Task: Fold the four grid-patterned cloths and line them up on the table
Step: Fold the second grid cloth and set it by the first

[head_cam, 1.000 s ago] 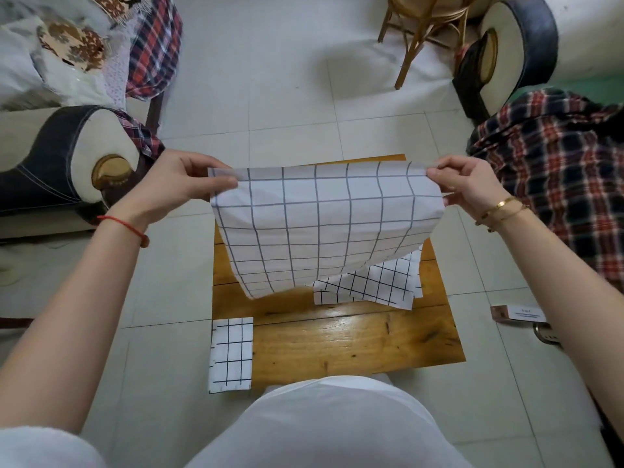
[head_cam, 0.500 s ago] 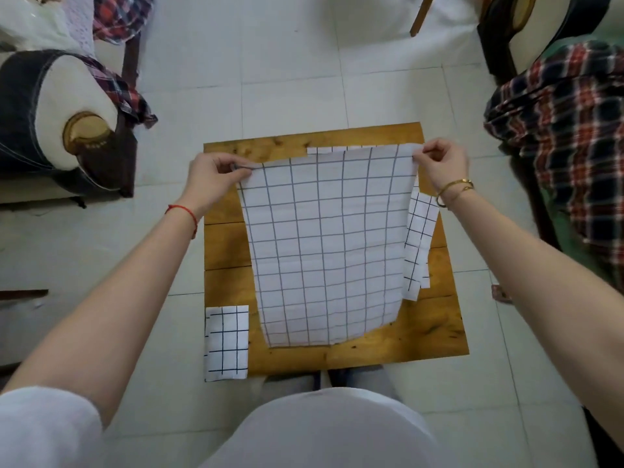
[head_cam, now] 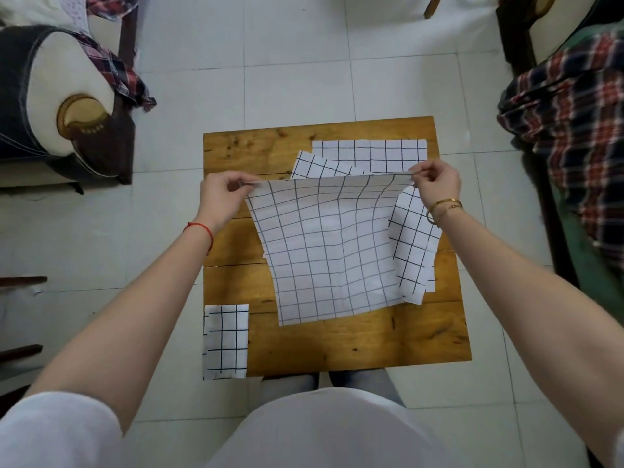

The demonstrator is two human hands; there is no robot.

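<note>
Grid-patterned cloth (head_cam: 329,251) hangs from my left hand (head_cam: 221,194) and right hand (head_cam: 435,184), fingers pinching its far corners above the tabletop (head_cam: 354,339). One folded cloth (head_cam: 225,341) sits at the near-left corner. Next, I judge, bring this edge toward me to halve it.

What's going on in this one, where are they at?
A person holds one grid cloth by its far corners, left hand and right hand, its near end lying on the wooden table. One folded cloth sits at the near left corner; unfolded ones lie behind.
</note>
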